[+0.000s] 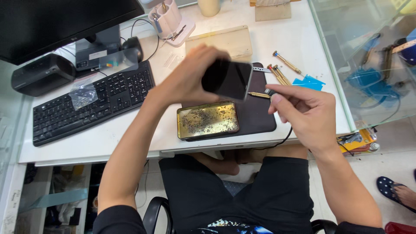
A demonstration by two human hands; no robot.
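- The left hand (190, 76) gripped a dark smartphone (227, 79) by its edges, holding it tilted above the white desk (130, 125).
- The right hand (303, 115) pinched a slim screwdriver (260, 95) between thumb and fingers, its tip at the phone's right edge.
- Below the phone lay a shallow brass-coloured tray (208, 120) scattered with tiny screws, resting on a dark work mat (258, 117).
- Several more brass-handled screwdrivers (281, 69) lay beyond the mat, beside blue plastic scraps (308, 82).
- A black keyboard (91, 102) sat to the left, a monitor (56, 21) behind it.
- A glass counter (368, 56) stood on the right; a sandalled foot (396, 190) showed on the floor.
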